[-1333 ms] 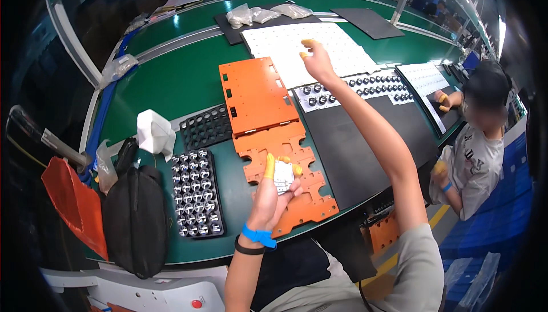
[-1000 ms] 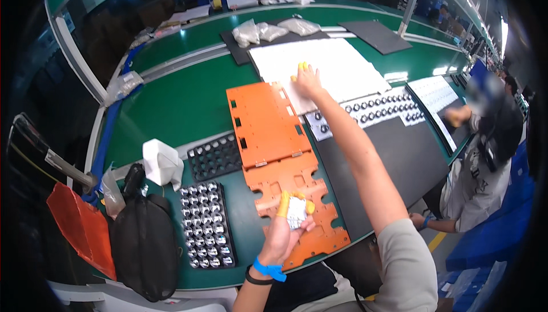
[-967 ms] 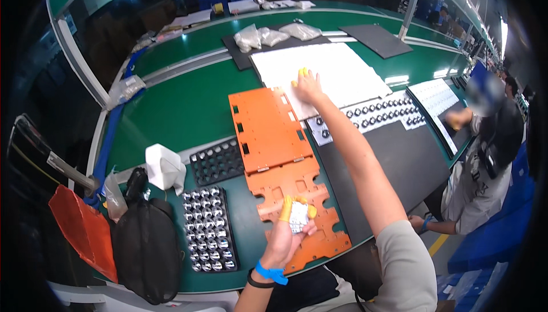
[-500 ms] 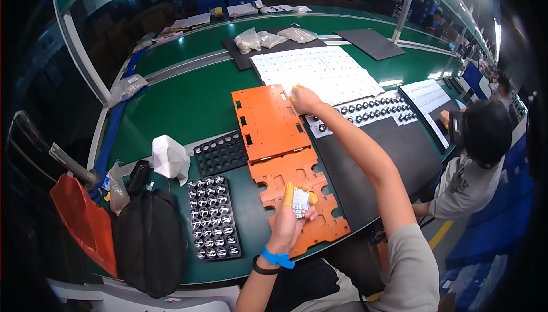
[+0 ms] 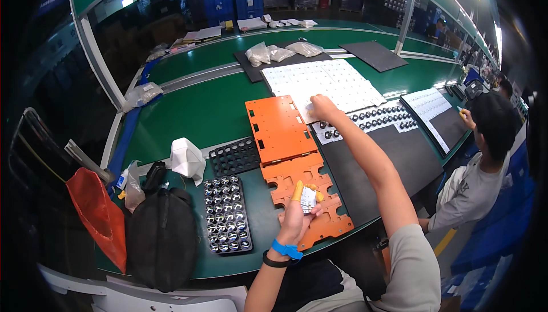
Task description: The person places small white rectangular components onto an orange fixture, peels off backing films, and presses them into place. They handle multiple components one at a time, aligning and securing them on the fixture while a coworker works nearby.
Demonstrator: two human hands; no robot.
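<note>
My left hand [image 5: 294,220], with yellow finger covers and a blue wristband, is closed around a small stack of white printed pieces [image 5: 308,199]. It is above the lower orange plate [image 5: 325,229], which has cut-out edges. My right hand [image 5: 325,108] reaches across to the near edge of the large white panel [image 5: 342,83], its fingers curled in. Whatever those fingertips may hold is hidden. Beside that hand lies the upper orange plate [image 5: 278,129], flat with slots and small holes. Black round parts [image 5: 327,135] sit in rows on a white sheet under my right forearm.
Left of the plates are a black tray of shiny round parts [image 5: 228,215], a black holed tray [image 5: 234,156], a white paper form [image 5: 188,159], a black bag [image 5: 161,238] and a red bag [image 5: 97,215]. A co-worker [image 5: 485,158] sits at right beside a black mat [image 5: 377,169].
The view has tilted, so the table appears lower and further right. My right hand has shifted slightly right along the white panel, fingers more curled. My left hand keeps the white pieces.
</note>
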